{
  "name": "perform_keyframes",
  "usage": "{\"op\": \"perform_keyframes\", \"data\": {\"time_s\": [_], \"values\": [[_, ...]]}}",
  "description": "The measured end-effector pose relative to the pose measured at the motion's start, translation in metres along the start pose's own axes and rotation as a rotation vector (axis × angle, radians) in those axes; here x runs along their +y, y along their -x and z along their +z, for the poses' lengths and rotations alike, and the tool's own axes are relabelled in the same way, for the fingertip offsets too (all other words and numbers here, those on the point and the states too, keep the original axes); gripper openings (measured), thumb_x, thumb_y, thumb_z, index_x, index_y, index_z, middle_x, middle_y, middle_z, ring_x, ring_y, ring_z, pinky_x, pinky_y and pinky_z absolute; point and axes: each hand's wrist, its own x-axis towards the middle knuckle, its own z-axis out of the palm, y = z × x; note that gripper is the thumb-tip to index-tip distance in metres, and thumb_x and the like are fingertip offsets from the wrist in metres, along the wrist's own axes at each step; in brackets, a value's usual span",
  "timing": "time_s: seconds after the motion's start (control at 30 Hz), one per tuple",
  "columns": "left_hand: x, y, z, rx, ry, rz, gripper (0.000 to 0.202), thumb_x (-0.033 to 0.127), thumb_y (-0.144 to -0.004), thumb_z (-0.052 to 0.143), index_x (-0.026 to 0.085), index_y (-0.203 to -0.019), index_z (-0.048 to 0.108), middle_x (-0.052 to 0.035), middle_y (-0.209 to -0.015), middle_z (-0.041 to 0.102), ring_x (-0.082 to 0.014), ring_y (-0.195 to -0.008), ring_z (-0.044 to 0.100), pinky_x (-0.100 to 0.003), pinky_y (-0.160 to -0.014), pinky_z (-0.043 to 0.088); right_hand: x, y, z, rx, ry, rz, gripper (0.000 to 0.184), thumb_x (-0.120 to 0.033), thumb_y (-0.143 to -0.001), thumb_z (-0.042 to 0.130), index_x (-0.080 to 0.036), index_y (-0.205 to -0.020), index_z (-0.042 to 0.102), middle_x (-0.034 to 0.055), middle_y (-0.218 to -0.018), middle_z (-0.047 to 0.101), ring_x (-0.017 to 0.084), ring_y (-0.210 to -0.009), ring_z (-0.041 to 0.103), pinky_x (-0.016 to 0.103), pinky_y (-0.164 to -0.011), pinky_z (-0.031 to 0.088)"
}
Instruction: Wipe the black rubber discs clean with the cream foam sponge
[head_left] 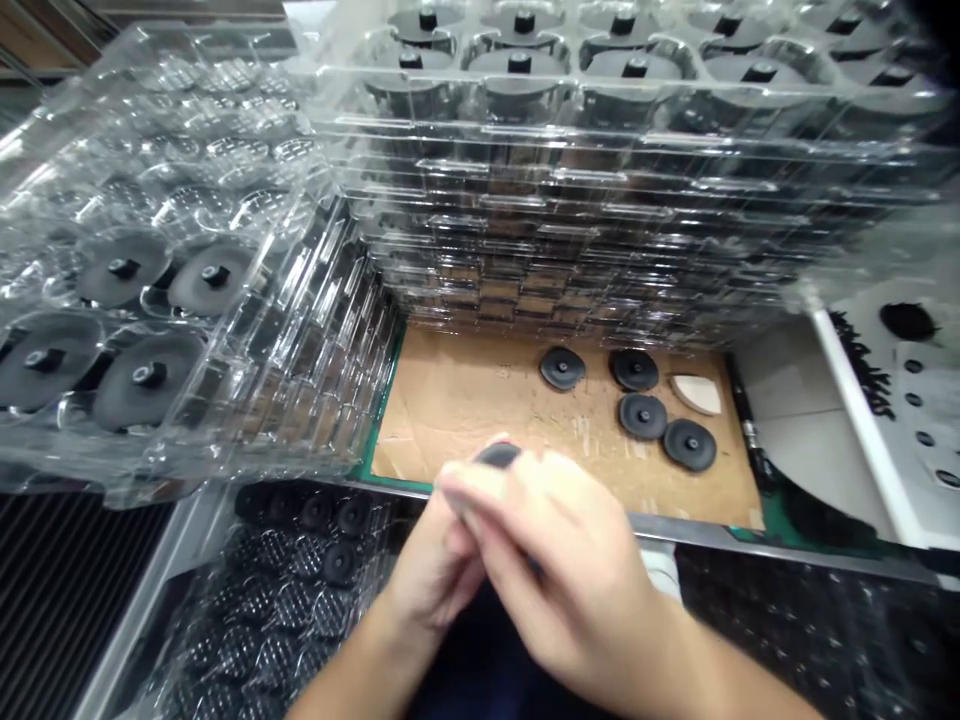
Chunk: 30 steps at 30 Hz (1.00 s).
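Observation:
Both my hands meet low in the middle of the view, blurred by motion. My left hand (431, 565) and my right hand (559, 570) close together around a small black round disc (498, 455) whose top edge shows above the fingers. Beyond them lies a brown cardboard sheet (465, 400) with several loose black discs (643, 415) and a white wedge-shaped piece (697, 393) on it.
Tall stacks of clear plastic trays (570, 200) holding black discs stand at the back and on the left (150, 290). A lower tray with small black parts (300, 560) sits below left. A white surface with black parts (915, 390) is at right.

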Motion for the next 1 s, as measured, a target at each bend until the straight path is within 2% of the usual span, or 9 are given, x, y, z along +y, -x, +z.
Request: {"op": "perform_keyframes", "data": {"time_s": [0.13, 0.27, 0.33, 0.43, 0.6, 0.73, 0.83, 0.93, 1.0], "values": [[0.003, -0.002, -0.005, -0.066, 0.032, 0.004, 0.06, 0.038, -0.044, 0.087, 0.025, -0.1, 0.07, -0.0019, -0.1, 0.071, -0.0209, -0.091, 0.066, -0.032, -0.088, 0.049, -0.001, 0.018, -0.02, -0.182, -0.005, 0.052, 0.021, -0.009, -0.087, 0.048, -0.015, -0.103, 0.062, 0.0001, -0.074, 0.065, 0.011, -0.063, 0.056, 0.024, -0.06, 0.042], [0.001, -0.005, -0.004, -0.115, 0.04, -0.013, 0.061, 0.038, -0.046, 0.086, 0.023, -0.103, 0.069, -0.0026, -0.102, 0.072, -0.0189, -0.095, 0.064, -0.027, -0.088, 0.048, 0.0, 0.025, -0.04, -0.219, 0.203, 0.136, 0.026, -0.009, -0.087, 0.049, -0.019, -0.107, 0.061, -0.0001, -0.072, 0.063, 0.013, -0.062, 0.054, 0.026, -0.058, 0.039], [0.001, -0.005, 0.002, -0.141, 0.049, -0.024, 0.059, 0.037, -0.049, 0.085, 0.023, -0.104, 0.069, -0.0025, -0.103, 0.071, -0.0181, -0.097, 0.064, -0.025, -0.088, 0.047, 0.003, 0.021, -0.043, -0.163, 0.293, 0.109, 0.029, -0.009, -0.088, 0.046, -0.02, -0.108, 0.062, 0.0014, -0.073, 0.063, 0.014, -0.062, 0.054, 0.027, -0.057, 0.038], [0.003, -0.001, 0.01, -0.166, 0.072, -0.06, 0.058, 0.04, -0.049, 0.084, 0.024, -0.103, 0.069, -0.0028, -0.103, 0.071, -0.0199, -0.092, 0.066, -0.028, -0.085, 0.05, 0.016, 0.015, -0.039, -0.02, 0.242, 0.112, 0.031, -0.009, -0.09, 0.046, -0.022, -0.111, 0.063, 0.0022, -0.081, 0.067, 0.015, -0.069, 0.058, 0.028, -0.064, 0.042], [0.001, 0.001, 0.011, -0.174, 0.136, -0.093, 0.059, 0.04, -0.049, 0.084, 0.026, -0.104, 0.069, -0.0027, -0.113, 0.07, -0.0215, -0.092, 0.069, -0.028, -0.084, 0.051, 0.052, 0.042, -0.03, 0.151, -0.018, 0.452, 0.02, -0.026, -0.089, 0.054, -0.026, -0.105, 0.067, 0.0028, -0.101, 0.07, 0.017, -0.085, 0.065, 0.025, -0.065, 0.051], [-0.005, -0.004, 0.008, -0.173, 0.173, -0.113, 0.058, 0.04, -0.051, 0.084, 0.025, -0.105, 0.068, -0.0027, -0.106, 0.073, -0.0228, -0.094, 0.069, -0.026, -0.08, 0.053, 0.063, 0.085, -0.021, 0.097, -0.071, 0.681, 0.023, -0.036, -0.087, 0.055, -0.023, -0.099, 0.07, 0.0045, -0.101, 0.072, 0.021, -0.086, 0.068, 0.03, -0.071, 0.055], [-0.007, -0.007, 0.01, -0.161, 0.171, -0.124, 0.058, 0.039, -0.052, 0.083, 0.023, -0.106, 0.067, -0.0034, -0.106, 0.072, -0.0227, -0.093, 0.069, -0.026, -0.08, 0.053, 0.063, 0.107, -0.008, 0.068, -0.12, 0.8, 0.025, -0.038, -0.086, 0.056, -0.023, -0.099, 0.07, 0.0043, -0.1, 0.073, 0.02, -0.08, 0.068, 0.03, -0.069, 0.056], [-0.008, -0.008, 0.012, -0.149, 0.146, -0.133, 0.059, 0.04, -0.052, 0.083, 0.023, -0.106, 0.067, -0.0036, -0.106, 0.072, -0.0229, -0.093, 0.069, -0.026, -0.08, 0.053, 0.068, 0.112, 0.001, 0.031, -0.151, 0.803, 0.027, -0.037, -0.086, 0.054, -0.022, -0.105, 0.068, 0.0047, -0.101, 0.072, 0.017, -0.067, 0.066, 0.029, -0.062, 0.055], [-0.008, -0.008, 0.014, -0.146, 0.134, -0.147, 0.06, 0.041, -0.051, 0.083, 0.024, -0.106, 0.067, -0.0035, -0.106, 0.072, -0.0233, -0.093, 0.069, -0.027, -0.08, 0.053, 0.072, 0.107, -0.003, 0.015, -0.137, 0.782, 0.029, -0.036, -0.087, 0.052, -0.02, -0.107, 0.066, 0.0051, -0.099, 0.072, 0.016, -0.064, 0.065, 0.028, -0.061, 0.055]]}}
